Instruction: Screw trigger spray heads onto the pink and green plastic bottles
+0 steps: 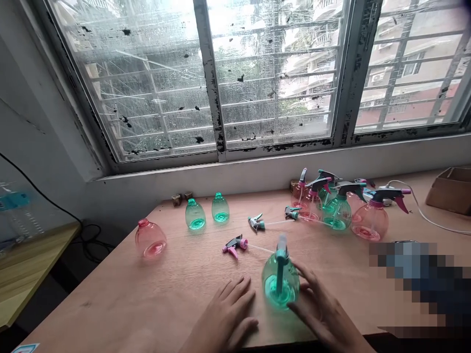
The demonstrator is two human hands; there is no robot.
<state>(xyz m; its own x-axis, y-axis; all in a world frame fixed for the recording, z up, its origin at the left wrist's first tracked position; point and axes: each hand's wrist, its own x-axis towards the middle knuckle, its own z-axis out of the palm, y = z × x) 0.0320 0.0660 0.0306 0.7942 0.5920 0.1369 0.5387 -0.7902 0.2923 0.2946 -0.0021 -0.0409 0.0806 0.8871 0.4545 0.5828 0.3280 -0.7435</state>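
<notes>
In front of me a green spray bottle [281, 282] stands on the table with its trigger head on, the nozzle facing me. My right hand [324, 309] grips its right side, thumb at the front and fingers round the back. My left hand [230, 314] lies flat on the wood left of the bottle, fingers spread and holding nothing. Just beyond lies a loose pink-and-grey spray head [235, 245] with its tube. Farther back are two loose green-and-grey spray heads, one left [256, 223] and one right [291, 213].
Two green bottles without heads, one [195, 215] beside another [220, 208], stand back left; a headless pink bottle [150, 240] is nearer. Several assembled spray bottles [336, 213] cluster back right. A cardboard box [451, 191], white cable [427, 213] and pixelated patch are at right.
</notes>
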